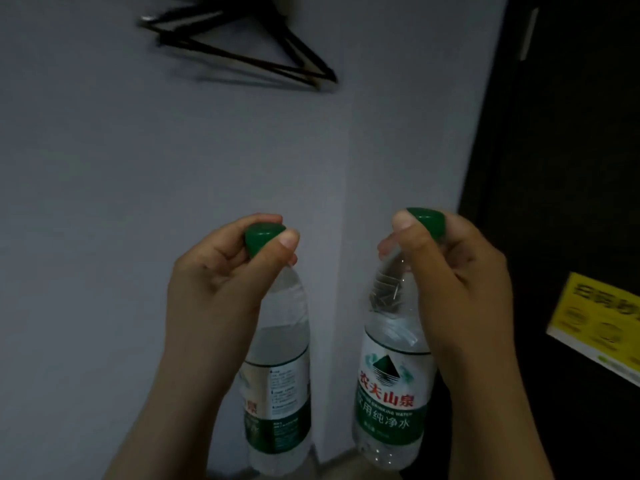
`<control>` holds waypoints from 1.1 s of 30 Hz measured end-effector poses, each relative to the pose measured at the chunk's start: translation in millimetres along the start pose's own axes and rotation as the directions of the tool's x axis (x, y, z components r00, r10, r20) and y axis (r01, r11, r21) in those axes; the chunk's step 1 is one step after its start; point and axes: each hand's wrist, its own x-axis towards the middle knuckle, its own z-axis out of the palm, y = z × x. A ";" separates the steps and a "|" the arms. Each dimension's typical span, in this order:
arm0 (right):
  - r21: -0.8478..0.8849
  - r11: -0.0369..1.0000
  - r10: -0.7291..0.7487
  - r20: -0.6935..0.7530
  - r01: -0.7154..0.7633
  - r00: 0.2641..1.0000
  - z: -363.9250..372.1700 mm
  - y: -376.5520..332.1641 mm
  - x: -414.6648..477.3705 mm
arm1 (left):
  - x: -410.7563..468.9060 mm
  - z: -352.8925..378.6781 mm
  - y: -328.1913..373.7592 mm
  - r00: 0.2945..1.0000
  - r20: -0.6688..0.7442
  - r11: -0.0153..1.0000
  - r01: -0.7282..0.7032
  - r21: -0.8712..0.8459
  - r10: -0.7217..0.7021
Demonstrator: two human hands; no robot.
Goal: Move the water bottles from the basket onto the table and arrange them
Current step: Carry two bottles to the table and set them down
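I hold two clear water bottles with green caps and green-and-white labels up in the air in front of a grey wall. My left hand (221, 282) pinches the green cap of the left bottle (280, 386), which hangs from it. My right hand (457, 282) pinches the cap of the right bottle (391, 389), whose label with red characters faces me. Both bottles hang roughly upright, side by side and apart. Neither the basket nor the table is in view.
Black clothes hangers (242, 46) hang on the grey wall above. A dark door or cabinet (571, 150) fills the right side, with a yellow sheet (599, 327) stuck on it. A strip of floor shows at the bottom.
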 end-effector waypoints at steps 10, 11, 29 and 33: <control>0.239 0.970 -0.010 0.252 -0.052 0.968 147.5 -48.3 -67.2 | -20.7 -167.9 59.6 0.955 -0.279 0.991 -0.066 0.121 0.097; 0.247 0.967 -0.014 0.275 -0.056 0.961 164.9 -55.5 -75.8 | -24.3 -188.3 66.0 0.949 -0.295 0.987 -0.073 0.144 0.113; 0.570 0.812 -0.299 0.586 -0.121 0.753 404.3 -180.6 -230.7 | -99.5 -437.7 151.3 0.697 -0.643 0.892 0.009 0.451 0.318; 0.628 0.747 -0.335 0.639 -0.218 0.693 448.0 -190.4 -249.7 | -104.3 -467.6 157.3 0.627 -0.676 0.829 0.084 0.552 0.387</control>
